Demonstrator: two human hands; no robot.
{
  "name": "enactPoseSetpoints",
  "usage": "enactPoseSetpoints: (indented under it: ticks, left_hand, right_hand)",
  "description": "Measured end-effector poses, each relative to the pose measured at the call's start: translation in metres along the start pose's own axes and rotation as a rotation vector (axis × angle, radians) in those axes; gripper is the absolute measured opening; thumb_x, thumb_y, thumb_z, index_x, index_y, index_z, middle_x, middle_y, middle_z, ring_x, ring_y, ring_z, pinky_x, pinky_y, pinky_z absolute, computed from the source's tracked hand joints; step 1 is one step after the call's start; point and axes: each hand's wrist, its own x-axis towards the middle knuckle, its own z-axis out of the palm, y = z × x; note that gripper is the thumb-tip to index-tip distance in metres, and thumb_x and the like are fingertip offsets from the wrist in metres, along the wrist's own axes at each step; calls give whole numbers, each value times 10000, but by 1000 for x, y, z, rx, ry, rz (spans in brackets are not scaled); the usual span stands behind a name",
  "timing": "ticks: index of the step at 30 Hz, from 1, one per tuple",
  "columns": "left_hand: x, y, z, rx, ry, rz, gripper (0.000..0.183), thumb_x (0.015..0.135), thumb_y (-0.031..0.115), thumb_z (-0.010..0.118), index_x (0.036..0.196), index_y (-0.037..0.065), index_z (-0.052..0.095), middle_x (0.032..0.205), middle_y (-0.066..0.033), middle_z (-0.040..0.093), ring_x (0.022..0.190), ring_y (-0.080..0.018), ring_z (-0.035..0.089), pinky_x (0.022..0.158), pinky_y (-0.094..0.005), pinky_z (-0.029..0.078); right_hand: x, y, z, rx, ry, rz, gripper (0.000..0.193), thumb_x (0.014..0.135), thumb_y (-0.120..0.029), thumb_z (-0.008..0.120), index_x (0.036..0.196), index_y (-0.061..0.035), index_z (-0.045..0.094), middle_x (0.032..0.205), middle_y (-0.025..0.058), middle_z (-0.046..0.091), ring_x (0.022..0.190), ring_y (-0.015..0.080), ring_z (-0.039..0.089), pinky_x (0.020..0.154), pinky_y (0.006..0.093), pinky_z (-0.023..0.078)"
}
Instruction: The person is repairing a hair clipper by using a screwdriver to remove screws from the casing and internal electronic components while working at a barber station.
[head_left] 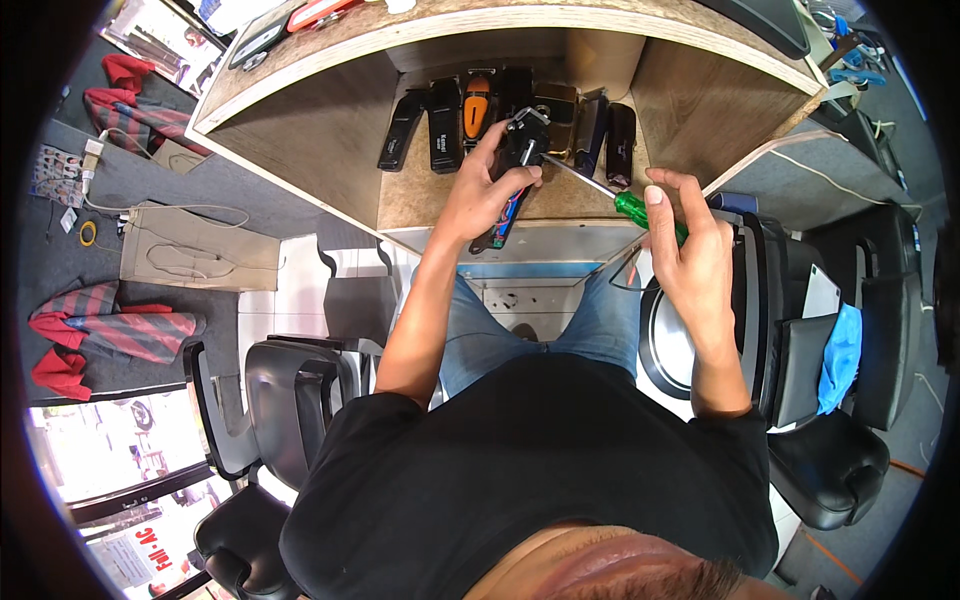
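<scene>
My left hand point(480, 195) grips a dark hair clipper point(522, 150) over the front of the shelf, with its head end uppermost. Some inner parts seem to show at that end, and a colourful patch runs down its lower body. My right hand point(688, 245) holds a screwdriver point(632, 207) by its green handle, the thumb and index finger raised beside it. The metal shaft slants up and left to the clipper. Whether its tip sits in a screw is too small to tell.
Behind the clipper, a row of several trimmers stands in the wooden shelf point(400, 215), among them an orange and black trimmer point(476, 108) and a dark one point(620, 145) at the right end. Black salon chairs point(290, 395) flank me. A blue cloth point(841, 355) hangs at right.
</scene>
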Motion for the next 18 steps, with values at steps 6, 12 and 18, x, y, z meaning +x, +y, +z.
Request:
enactPoseSetpoints:
  ticks: [6,12,18]
  left_hand:
    - [-2,6,0,26,-4,-39,608,928,60,735,1477,-30,490,1004,-75,705,890,-140,680,831,-307,549]
    - [-1,3,0,6,-8,-21,610,928,60,730,1482,-27,488,1006,-77,702,901,-146,680,839,-309,545]
    - [-2,3,0,19,-29,-12,625,928,51,721,1496,-27,475,1012,-79,696,920,-153,679,856,-322,542]
  right_hand:
    - [-2,-15,-14,-158,-82,36,345,1016,-171,714,1316,-33,614,758,207,682,675,397,717,642,453,536]
    - [-5,-7,-16,-174,-74,-149,496,921,-83,791,1379,-63,601,873,162,602,754,358,664,711,465,525]
    - [-11,7,-9,-115,-59,-179,412,896,-73,816,1279,-53,665,935,163,637,814,365,686,734,444,541]
